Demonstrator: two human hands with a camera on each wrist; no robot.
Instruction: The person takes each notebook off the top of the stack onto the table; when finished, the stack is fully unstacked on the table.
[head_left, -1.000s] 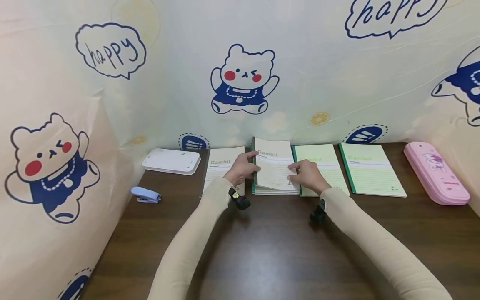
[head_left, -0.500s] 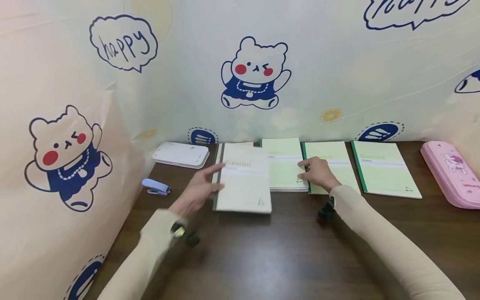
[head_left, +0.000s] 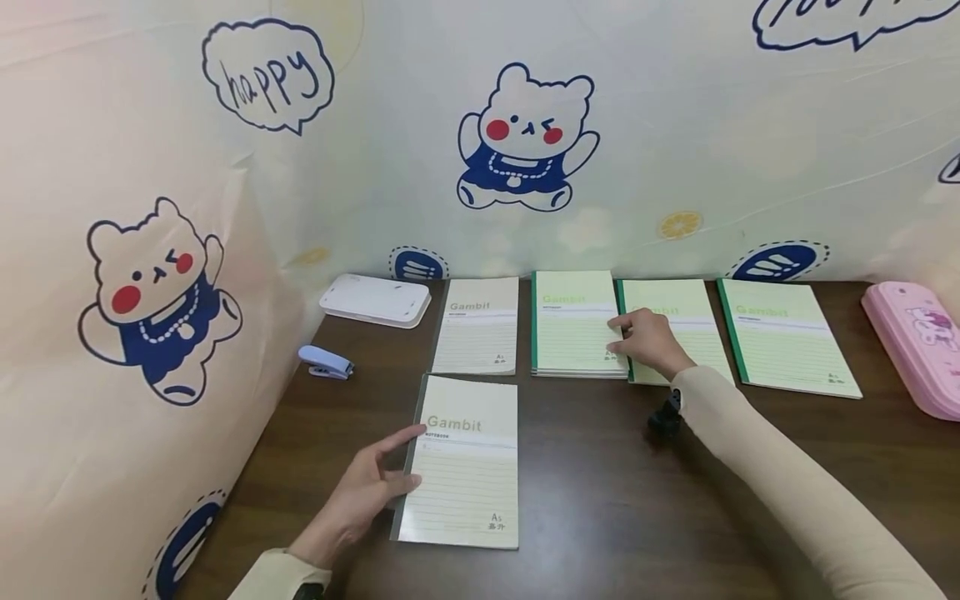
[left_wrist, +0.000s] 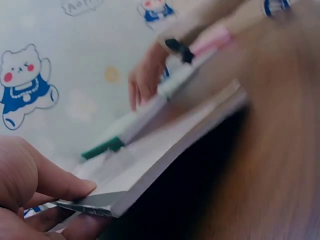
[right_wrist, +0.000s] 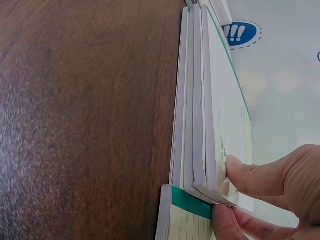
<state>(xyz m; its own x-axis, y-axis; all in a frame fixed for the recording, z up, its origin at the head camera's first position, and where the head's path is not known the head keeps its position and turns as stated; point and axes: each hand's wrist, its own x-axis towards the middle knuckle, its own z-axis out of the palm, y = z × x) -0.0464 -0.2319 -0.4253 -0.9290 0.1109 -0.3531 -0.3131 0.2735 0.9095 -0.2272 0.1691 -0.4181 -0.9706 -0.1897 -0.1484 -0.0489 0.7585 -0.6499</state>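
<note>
My left hand point(head_left: 356, 496) pinches the spine of a grey-spined notebook point(head_left: 467, 475) with a cream Gambit cover. In the left wrist view the thumb lies on the cover of that notebook point(left_wrist: 150, 155) and fingers are underneath, with its far edge raised off the table. My right hand point(head_left: 651, 342) holds the right edge of a stack of green-spined notebooks point(head_left: 572, 329). The right wrist view has the thumb on the top cover of the stack point(right_wrist: 227, 125) and fingertips at its lower corner, beside a neighbouring green-spined notebook point(right_wrist: 192, 220).
Along the back lie another grey-spined notebook point(head_left: 480, 329) and two single green-spined notebooks point(head_left: 678, 358), point(head_left: 795, 342) at the right. A white case point(head_left: 375, 298) and a blue stapler point(head_left: 326, 362) are at the left. A pink pencil case point(head_left: 911, 350) stands far right.
My left hand has drawn the grey-spined notebook off the green stack, leftwards and towards me. The right hand has stayed at the stack's right edge. The head view has shifted slightly.
</note>
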